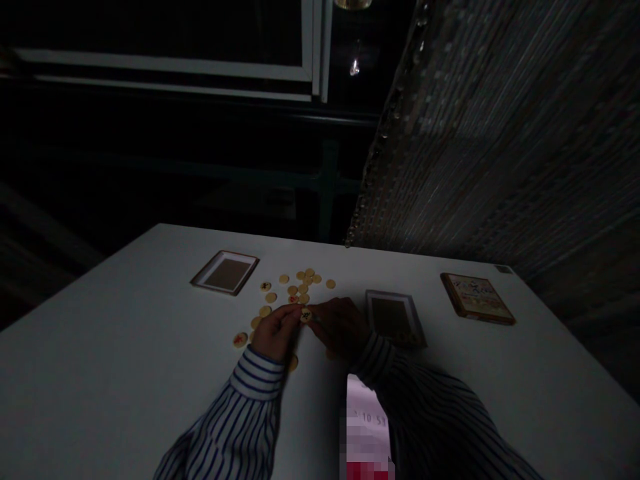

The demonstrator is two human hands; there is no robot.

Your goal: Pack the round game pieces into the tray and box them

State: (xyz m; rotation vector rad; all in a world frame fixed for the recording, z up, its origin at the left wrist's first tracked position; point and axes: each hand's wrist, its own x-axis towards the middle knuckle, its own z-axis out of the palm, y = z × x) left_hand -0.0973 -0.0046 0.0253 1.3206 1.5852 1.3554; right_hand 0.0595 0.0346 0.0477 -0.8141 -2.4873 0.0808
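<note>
A round wooden Chinese chess piece (306,315) with a black character faces up between my two hands. My left hand (275,333) is closed, its thumb and finger pinching the piece's left side. From the right, my right hand (344,325) grips the same piece; shadow hides most of its fingers. More wooden pieces lie loose on the white table around and beyond my hands, many with blank sides up. One piece with a red character (240,340) lies left of my left hand, and another with a black character (265,287) is farther back.
An open shallow box (240,291) sits at the back left. Right of my right hand is a second open box (417,310) with a few pieces dimly visible inside. A printed box lid (477,298) lies far right. A lit phone screen (367,400) glows below my right wrist. Bead-string curtain (475,147) hangs behind.
</note>
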